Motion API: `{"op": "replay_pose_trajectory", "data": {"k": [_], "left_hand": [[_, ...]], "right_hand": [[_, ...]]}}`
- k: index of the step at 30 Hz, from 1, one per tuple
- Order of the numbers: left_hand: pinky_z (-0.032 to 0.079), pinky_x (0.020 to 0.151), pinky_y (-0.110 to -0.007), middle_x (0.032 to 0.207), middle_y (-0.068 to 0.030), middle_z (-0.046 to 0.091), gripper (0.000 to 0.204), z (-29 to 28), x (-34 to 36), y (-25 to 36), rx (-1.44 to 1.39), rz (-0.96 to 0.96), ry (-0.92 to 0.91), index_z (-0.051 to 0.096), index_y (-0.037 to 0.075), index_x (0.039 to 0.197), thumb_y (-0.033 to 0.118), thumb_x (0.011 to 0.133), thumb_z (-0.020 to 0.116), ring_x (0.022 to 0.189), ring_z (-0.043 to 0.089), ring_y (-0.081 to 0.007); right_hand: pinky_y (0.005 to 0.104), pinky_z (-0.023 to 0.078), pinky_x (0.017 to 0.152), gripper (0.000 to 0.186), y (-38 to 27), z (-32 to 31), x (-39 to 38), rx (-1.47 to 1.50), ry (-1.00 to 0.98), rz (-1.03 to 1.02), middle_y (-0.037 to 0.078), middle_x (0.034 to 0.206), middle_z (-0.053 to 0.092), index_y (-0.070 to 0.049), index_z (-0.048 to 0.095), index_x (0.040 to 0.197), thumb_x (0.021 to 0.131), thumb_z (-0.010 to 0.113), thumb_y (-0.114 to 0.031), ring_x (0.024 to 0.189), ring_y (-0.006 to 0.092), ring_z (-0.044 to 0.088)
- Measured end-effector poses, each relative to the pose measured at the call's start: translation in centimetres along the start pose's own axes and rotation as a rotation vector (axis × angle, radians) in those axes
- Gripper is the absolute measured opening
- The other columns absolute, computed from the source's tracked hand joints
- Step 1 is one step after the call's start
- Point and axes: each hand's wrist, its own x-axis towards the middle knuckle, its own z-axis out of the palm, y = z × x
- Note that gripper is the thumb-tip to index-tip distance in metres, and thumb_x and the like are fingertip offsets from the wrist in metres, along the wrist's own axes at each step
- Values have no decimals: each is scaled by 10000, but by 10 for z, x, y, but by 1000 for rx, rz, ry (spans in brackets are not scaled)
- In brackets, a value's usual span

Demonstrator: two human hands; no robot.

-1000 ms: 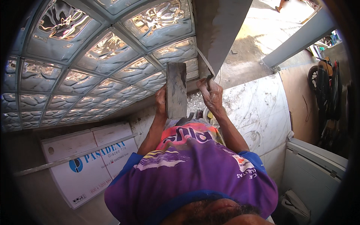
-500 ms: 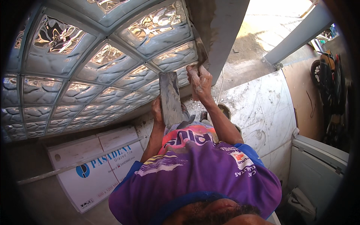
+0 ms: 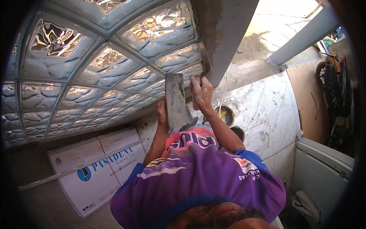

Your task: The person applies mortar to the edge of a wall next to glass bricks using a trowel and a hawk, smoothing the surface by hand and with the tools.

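Observation:
My left hand (image 3: pixel 161 113) grips the edge of a flat rectangular steel trowel (image 3: pixel 175 101) smeared with grey paste; most of its fingers are hidden behind the plate. Just right of it, my right hand (image 3: pixel 202 93) is closed, fingertips up and dusted with pale residue. A thin dark-grey blade (image 3: pixel 206 63), like a scraper, rises from these fingers along the edge of the glass block wall (image 3: pixel 127 65). How the fingers hold it is partly hidden. Beside that edge, the plain grey wall face (image 3: pixel 232 34) has a damp-looking brown-grey band.
White cartons (image 3: pixel 95 168) lie at lower left under a long thin rod (image 3: pixel 76 171). Two round buckets (image 3: pixel 225 115) stand on dusty white floor tiles (image 3: pixel 263 107) beyond my right forearm. A cable runs down nearby. A grey post (image 3: pixel 305 36) and a pale chest (image 3: pixel 324 164) are at right.
My right hand has come slightly down and nearer, with the blade lower along the wall edge. The trowel has shifted a little right. The buckets show more fully.

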Motion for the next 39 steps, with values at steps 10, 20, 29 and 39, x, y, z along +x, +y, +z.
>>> {"op": "replay_pose_trajectory", "data": {"k": [10,20,29,39], "left_hand": [[528,660,-324,855,-131,649,523,2,4,15,-16,-35,-15,570,-44,1071,321,925,226,727,644,-200],[517,634,-304,853,-109,647,421,-16,14,-3,-2,-30,-21,585,-40,1037,253,934,300,699,631,-181],[508,694,-298,941,-114,639,345,-27,21,-22,102,86,-64,565,-51,1130,119,925,346,809,623,-167],[511,687,-299,919,-110,648,409,-25,36,-24,96,54,-91,573,-40,1103,236,945,317,773,630,-155]], "right_hand": [[255,378,475,269,-28,7,10,36,50,-173,39,599,558,-3,540,709,848,635,-212,531,85,490],[309,399,492,282,-32,-1,3,88,25,-3,81,597,567,32,549,728,847,622,-212,512,128,501],[267,413,486,289,-11,-12,-2,-42,-6,83,47,598,560,2,548,712,864,603,-238,541,105,526],[262,431,510,272,-68,3,3,71,-11,14,44,640,574,22,596,873,866,594,-250,551,102,527]]}}
